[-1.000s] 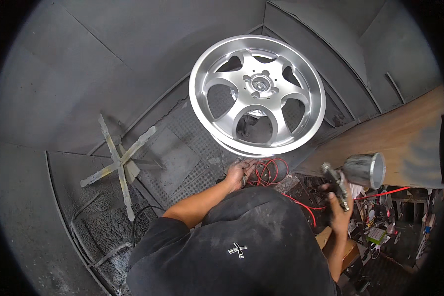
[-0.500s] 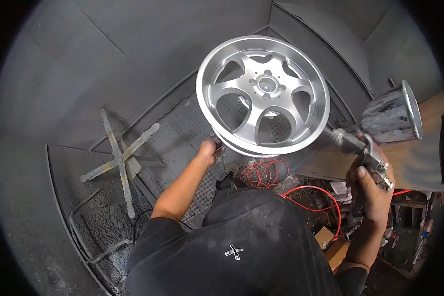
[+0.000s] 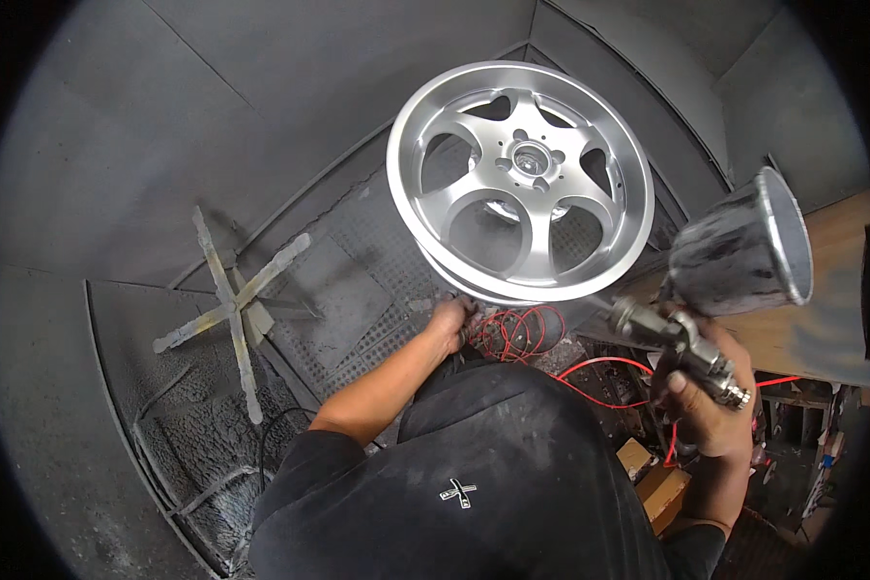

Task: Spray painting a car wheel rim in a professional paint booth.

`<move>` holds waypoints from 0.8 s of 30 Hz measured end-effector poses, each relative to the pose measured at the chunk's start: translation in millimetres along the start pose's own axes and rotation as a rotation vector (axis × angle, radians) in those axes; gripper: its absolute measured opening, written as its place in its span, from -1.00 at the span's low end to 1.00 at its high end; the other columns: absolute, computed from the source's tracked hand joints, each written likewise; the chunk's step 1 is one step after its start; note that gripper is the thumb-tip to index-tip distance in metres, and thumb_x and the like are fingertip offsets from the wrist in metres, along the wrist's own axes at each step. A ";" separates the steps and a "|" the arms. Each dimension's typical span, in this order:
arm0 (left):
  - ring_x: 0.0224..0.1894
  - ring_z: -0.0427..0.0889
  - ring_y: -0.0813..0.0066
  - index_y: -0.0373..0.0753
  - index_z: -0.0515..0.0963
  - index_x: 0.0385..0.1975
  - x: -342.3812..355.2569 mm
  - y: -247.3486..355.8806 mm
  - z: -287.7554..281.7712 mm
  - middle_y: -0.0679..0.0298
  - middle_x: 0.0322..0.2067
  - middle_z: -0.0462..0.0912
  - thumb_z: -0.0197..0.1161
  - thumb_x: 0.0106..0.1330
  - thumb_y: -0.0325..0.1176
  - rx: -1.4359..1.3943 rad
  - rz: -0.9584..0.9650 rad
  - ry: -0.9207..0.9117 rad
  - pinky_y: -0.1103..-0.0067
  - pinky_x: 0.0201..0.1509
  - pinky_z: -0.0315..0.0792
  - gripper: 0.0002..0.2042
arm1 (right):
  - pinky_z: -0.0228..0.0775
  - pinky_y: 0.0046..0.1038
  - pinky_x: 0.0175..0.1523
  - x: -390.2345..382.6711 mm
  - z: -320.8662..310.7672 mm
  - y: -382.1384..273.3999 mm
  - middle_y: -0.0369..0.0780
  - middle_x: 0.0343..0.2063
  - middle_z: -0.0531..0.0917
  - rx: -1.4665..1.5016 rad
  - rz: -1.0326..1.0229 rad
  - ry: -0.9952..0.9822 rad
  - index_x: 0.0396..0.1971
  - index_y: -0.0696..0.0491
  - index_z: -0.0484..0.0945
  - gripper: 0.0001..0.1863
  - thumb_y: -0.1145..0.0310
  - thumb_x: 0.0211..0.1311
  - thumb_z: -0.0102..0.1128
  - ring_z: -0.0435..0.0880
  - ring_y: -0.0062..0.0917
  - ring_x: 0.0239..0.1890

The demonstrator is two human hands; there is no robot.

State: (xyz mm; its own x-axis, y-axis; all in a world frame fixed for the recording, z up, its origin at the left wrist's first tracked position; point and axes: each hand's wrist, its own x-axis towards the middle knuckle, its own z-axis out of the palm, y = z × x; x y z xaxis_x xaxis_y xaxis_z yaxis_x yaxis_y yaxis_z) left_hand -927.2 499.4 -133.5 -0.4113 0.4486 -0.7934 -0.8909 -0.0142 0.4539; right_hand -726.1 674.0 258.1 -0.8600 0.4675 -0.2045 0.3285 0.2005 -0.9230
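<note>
A silver alloy wheel rim (image 3: 522,179) with five spokes stands tilted in the upper middle of the head view. My left hand (image 3: 451,320) reaches under its lower edge and touches the rim's underside by a coil of red hose (image 3: 514,332). My right hand (image 3: 701,401) grips a metal spray gun (image 3: 681,338) with a grey paint-crusted cup (image 3: 744,253) on top. The gun's nozzle points at the rim's lower right edge, close to it.
A paint-coated cross-shaped stand (image 3: 232,304) lies on the grated booth floor (image 3: 358,280) at left. Grey booth walls (image 3: 261,106) close in behind. A wooden board (image 3: 822,309) runs along the right, with small cardboard boxes (image 3: 652,478) below it.
My right hand has raised the spray gun from low beside me up toward the rim. My left hand has shifted along the rim's lower edge.
</note>
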 end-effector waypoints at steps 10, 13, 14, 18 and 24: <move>-0.29 0.57 0.32 -0.39 0.51 -0.21 29.1 51.6 -25.9 0.14 -0.27 0.57 -0.08 0.29 -0.53 0.115 0.331 0.194 0.45 -0.21 0.53 -0.79 | 0.25 -0.70 -0.47 -7.4 -20.0 7.9 -0.28 -0.51 0.55 0.102 -0.001 0.270 0.20 0.27 0.33 -0.32 0.31 0.09 0.32 0.46 -0.70 -0.55; -0.19 0.54 0.33 -0.39 0.51 -0.18 31.4 61.3 -25.3 0.16 -0.22 0.56 -0.08 0.30 -0.53 0.069 0.255 0.161 0.42 -0.12 0.52 -0.78 | 0.34 -0.63 -0.35 -12.0 -17.5 10.1 -0.27 -0.49 0.59 0.120 0.078 0.126 0.14 0.28 0.40 -0.35 0.29 0.06 0.36 0.53 -0.65 -0.50; -0.18 0.54 0.33 -0.39 0.47 -0.12 28.4 55.8 -23.0 0.16 -0.19 0.55 -0.10 0.30 -0.54 0.087 0.220 0.164 0.41 -0.11 0.52 -0.76 | 0.36 -0.61 -0.32 -11.7 -17.4 9.1 -0.26 -0.47 0.61 0.106 0.097 0.052 0.12 0.28 0.42 -0.36 0.28 0.06 0.36 0.55 -0.64 -0.48; -0.28 0.55 0.30 -0.27 0.04 0.30 9.6 32.0 -6.5 0.08 -0.18 0.49 -0.11 0.19 -0.58 0.062 0.185 0.124 0.45 -0.24 0.55 -0.40 | 0.42 -0.56 -0.14 -11.0 -13.7 2.1 -0.19 -0.30 0.66 0.089 0.206 -0.096 0.08 0.27 0.46 -0.41 0.31 0.05 0.37 0.61 -0.57 -0.33; -0.34 0.49 0.39 -0.33 0.42 -0.13 -16.7 8.5 13.1 0.16 -0.23 0.48 -0.01 0.21 -0.56 0.034 0.059 0.128 0.50 -0.37 0.51 -0.77 | 0.33 -0.45 0.13 -10.9 -4.4 21.4 -0.07 -0.07 0.64 0.051 0.020 0.043 0.05 0.30 0.47 -0.40 0.24 0.07 0.35 0.59 -0.43 -0.03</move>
State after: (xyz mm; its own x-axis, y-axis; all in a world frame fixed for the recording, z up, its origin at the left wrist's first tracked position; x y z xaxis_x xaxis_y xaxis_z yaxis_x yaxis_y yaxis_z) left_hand -925.3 503.5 -111.0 -0.4861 0.3302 -0.8091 -0.8582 -0.0056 0.5133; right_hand -708.0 677.0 242.1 -0.8352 0.5082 -0.2101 0.3244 0.1467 -0.9345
